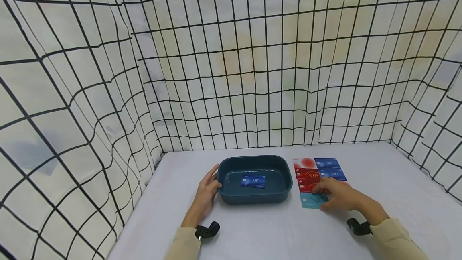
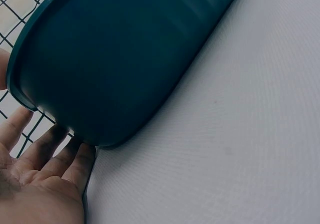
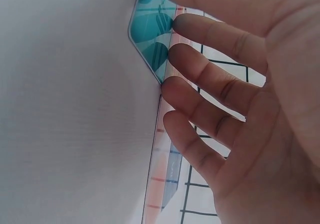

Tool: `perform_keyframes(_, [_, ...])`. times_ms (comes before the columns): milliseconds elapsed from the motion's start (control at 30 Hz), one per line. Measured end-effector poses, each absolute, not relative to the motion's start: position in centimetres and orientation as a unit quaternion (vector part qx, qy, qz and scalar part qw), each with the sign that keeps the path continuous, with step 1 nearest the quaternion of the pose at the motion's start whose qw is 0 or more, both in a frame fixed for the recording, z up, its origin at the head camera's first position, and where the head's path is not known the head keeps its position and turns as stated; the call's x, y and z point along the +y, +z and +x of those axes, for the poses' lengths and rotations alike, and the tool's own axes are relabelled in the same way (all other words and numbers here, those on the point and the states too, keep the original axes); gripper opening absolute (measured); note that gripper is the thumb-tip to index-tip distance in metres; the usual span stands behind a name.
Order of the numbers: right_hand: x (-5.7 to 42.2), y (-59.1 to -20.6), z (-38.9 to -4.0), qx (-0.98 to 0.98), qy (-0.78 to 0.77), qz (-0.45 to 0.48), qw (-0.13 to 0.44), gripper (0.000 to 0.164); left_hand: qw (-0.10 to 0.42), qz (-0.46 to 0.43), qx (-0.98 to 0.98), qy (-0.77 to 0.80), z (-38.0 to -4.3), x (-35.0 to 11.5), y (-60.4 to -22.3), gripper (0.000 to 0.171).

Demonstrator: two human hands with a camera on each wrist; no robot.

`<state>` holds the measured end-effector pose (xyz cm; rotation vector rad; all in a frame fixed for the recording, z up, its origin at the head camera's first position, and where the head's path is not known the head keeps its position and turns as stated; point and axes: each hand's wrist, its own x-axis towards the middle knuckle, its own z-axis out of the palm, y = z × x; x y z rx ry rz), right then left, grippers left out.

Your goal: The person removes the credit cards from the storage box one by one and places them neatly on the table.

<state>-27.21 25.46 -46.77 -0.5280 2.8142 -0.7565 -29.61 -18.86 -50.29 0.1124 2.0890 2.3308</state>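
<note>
A dark teal plastic tub (image 1: 252, 200) stands on the table, with a blue VIP card (image 1: 253, 181) lying in it and another card edge showing just under it. My left hand (image 1: 206, 193) grips the tub's left end, thumb at the rim and fingers against the outer wall (image 2: 100, 73). To the right of the tub, my right hand (image 1: 339, 196) is at a teal VIP card (image 1: 309, 200), the nearest in its column. Thumb and fingertips pinch that card across its near and far edges. In the right wrist view the teal card (image 3: 150, 31) is partly hidden by the thumb.
Beyond the teal card lie red cards (image 1: 306, 173) and a white-and-red card (image 1: 306, 163). Blue VIP cards (image 1: 327, 163) form a second column; my right hand partly covers another card there. White cloth covers the table (image 1: 260, 232). Black grid netting (image 1: 252, 71) rises behind and at both sides.
</note>
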Motion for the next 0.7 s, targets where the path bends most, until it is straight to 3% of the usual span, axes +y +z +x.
perform_keyframes(700, [25.66, -46.77, -27.47, 0.944, -0.263, -0.174, 0.092, 0.048, 0.008, 0.037, 0.673, 0.739, -29.46, -18.95, -50.22, 0.072])
